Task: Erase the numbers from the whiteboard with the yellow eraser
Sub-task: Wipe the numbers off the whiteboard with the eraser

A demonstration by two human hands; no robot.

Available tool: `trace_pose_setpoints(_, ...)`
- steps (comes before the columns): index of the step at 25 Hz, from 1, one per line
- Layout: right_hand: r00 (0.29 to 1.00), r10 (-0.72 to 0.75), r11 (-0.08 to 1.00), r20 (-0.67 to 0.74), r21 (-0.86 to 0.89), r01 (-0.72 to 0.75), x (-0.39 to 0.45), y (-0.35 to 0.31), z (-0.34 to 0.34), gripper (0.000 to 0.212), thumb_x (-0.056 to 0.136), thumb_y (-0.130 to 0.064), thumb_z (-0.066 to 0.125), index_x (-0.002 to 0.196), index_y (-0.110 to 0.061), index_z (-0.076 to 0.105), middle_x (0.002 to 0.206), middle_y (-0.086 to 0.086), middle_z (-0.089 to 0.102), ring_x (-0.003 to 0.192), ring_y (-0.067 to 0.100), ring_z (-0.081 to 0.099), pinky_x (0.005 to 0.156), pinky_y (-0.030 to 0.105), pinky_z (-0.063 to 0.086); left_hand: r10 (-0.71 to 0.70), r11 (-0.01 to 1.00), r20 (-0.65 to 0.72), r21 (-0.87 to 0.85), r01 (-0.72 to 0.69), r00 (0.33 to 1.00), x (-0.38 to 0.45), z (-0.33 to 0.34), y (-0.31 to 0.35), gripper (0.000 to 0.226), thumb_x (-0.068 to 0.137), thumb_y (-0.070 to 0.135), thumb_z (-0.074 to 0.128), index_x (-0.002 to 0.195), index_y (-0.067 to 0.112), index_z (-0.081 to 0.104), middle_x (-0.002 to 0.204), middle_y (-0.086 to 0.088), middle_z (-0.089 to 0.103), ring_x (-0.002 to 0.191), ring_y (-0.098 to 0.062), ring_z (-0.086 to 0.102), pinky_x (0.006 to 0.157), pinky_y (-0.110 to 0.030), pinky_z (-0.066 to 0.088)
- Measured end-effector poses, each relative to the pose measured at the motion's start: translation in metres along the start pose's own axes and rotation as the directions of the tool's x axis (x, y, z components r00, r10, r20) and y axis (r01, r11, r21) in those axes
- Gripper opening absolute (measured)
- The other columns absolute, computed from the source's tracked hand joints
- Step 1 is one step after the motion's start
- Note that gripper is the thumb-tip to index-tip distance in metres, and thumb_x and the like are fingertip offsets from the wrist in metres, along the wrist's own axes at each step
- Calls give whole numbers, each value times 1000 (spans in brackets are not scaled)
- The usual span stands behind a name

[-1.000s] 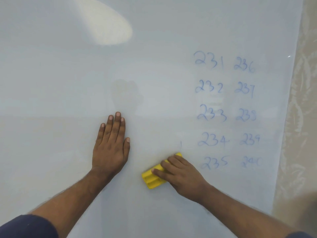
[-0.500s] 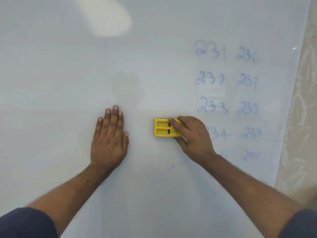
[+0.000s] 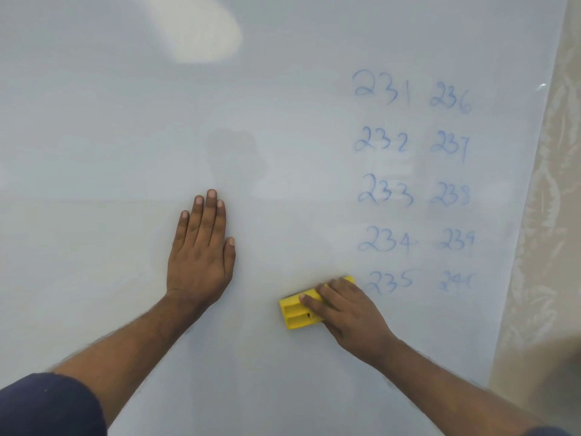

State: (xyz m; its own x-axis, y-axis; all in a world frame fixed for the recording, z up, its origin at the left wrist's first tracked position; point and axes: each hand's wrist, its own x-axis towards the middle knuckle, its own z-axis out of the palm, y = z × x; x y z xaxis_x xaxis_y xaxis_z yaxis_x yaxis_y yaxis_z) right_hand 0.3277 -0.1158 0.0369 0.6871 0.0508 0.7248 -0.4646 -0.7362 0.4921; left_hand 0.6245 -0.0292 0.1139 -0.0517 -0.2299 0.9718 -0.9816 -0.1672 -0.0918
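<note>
The right hand [image 3: 349, 313] pressed the yellow eraser [image 3: 301, 311] against the whiteboard [image 3: 94, 152] just left of 235 [image 3: 390, 281], near its lower edge; the left hand [image 3: 201, 253] lay flat, fingers spread open, board bare around it.

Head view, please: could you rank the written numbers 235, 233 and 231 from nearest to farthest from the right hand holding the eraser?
1. 235, just right of the right hand and yellow eraser.
2. 233, mid-column, above.
3. 231, top of the column.

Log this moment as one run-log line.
right hand presses yellow eraser on whiteboard | left hand flat, bracing | numbers unerased, two columns
</note>
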Motion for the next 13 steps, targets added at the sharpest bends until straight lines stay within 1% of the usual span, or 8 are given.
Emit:
trace_pose_setpoints(2, 998, -39, 999, 53, -13, 39, -21, -3, 7, 55, 86, -8, 65, 138, -21, 51, 117, 6, 59, 103, 30, 52, 99, 41, 39, 19, 1000, 21, 3, -19, 1000, -1, -3, 1, 64, 104, 28, 30, 161, 1, 16, 170, -12, 11, 158, -28, 10, 130, -40, 2)
trace_pose_setpoints(4, 988, -72, 997, 136, 4, 73, -35, -5, 7, 53, 88, -11, 63, 138, -23, 49, 115, 2, 58, 99, 28, 53, 98, 38, 39, 43, 999, 36, 10, -44, 998, -2, -6, 2, 64, 104, 29, 29, 161, 1, 16, 170, -12, 12, 159, -26, 7, 130, -40, 2)
trace_pose_setpoints(6, 972, -111, 994, 206, 34, 106, -39, 0, -1, 49, 90, -18, 62, 137, -24, 49, 113, -1, 59, 96, 25, 55, 94, 37, 41, 66, 998, 38, 9, -67, 997, -2, -9, 5, 64, 104, 29, 31, 160, 1, 18, 170, -12, 14, 159, -26, 8, 130, -41, 4)
trace_pose_setpoints(7, 970, -108, 994, 217, 54, 99, -36, 4, -8, 45, 92, -23, 60, 136, -24, 49, 113, -1, 59, 95, 24, 55, 90, 37, 43, 74, 997, 37, 6, -75, 997, -1, -10, 8, 63, 104, 29, 31, 160, 1, 20, 170, -13, 15, 158, -27, 10, 130, -41, 5)
trace_pose_setpoints(9, 983, -38, 996, 180, 84, 23, -22, 19, -28, 42, 95, -31, 57, 136, -22, 51, 115, 1, 60, 97, 26, 55, 88, 39, 45, 89, 996, 25, -1, -89, 996, 6, -14, 13, 63, 104, 29, 33, 160, 1, 21, 170, -13, 16, 158, -28, 12, 129, -43, 8)
trace_pose_setpoints(11, 993, 58, 995, 102, 78, -66, -1, 38, -51, 44, 95, -33, 57, 136, -20, 51, 117, 4, 59, 100, 27, 55, 89, 38, 43, 106, 994, 4, -3, -106, 994, 19, -17, 18, 63, 105, 28, 34, 160, 1, 22, 169, -14, 17, 158, -28, 13, 129, -44, 11)
trace_pose_setpoints(13, 989, 146, 988, 33, 55, -147, 20, 55, -74, 47, 95, -35, 57, 138, -19, 50, 116, 3, 59, 101, 27, 56, 86, 37, 43, 119, 993, -22, -9, -120, 993, 37, -19, 25, 63, 105, 29, 35, 159, 1, 23, 169, -14, 19, 158, -28, 14, 129, -45, 12)
